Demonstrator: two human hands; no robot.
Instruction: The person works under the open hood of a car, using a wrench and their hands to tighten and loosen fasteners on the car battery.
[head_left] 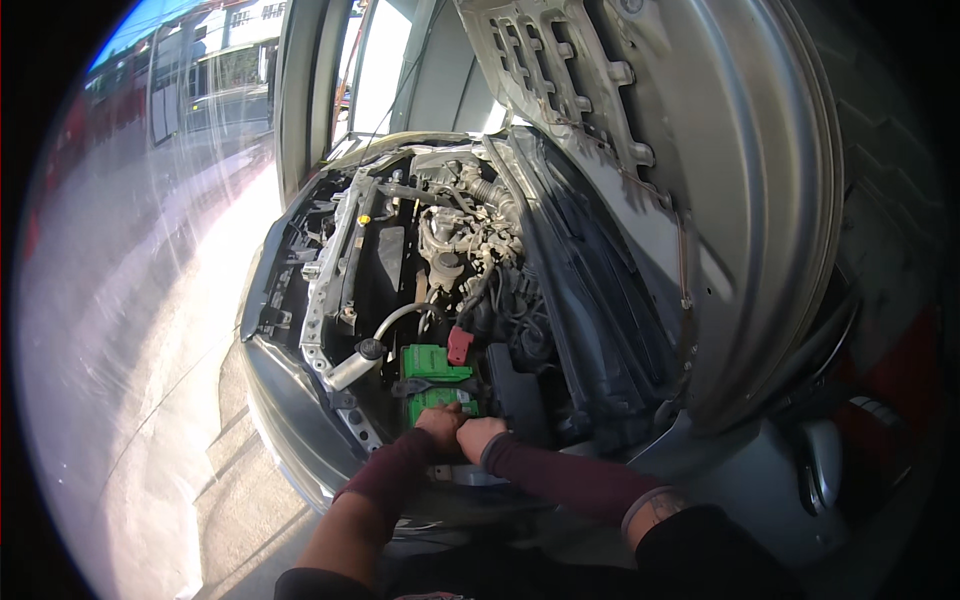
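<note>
I lean over the open engine bay of a silver car. A green-topped battery (436, 362) sits at the near side of the bay, with a red terminal cover (459, 345) beside it. My left hand (441, 424) and my right hand (479, 436) are pressed together at the battery's near edge, fingers curled down onto it. Whether either hand holds a tool or part is hidden by the fingers. Both forearms wear dark maroon sleeves.
The raised hood (680, 180) arches over the right side. The engine (460, 240), hoses and a metal front crossmember (335, 260) fill the bay. A pale filler pipe with a black cap (368, 352) stands left of the battery. Sunlit pavement (150, 380) lies to the left.
</note>
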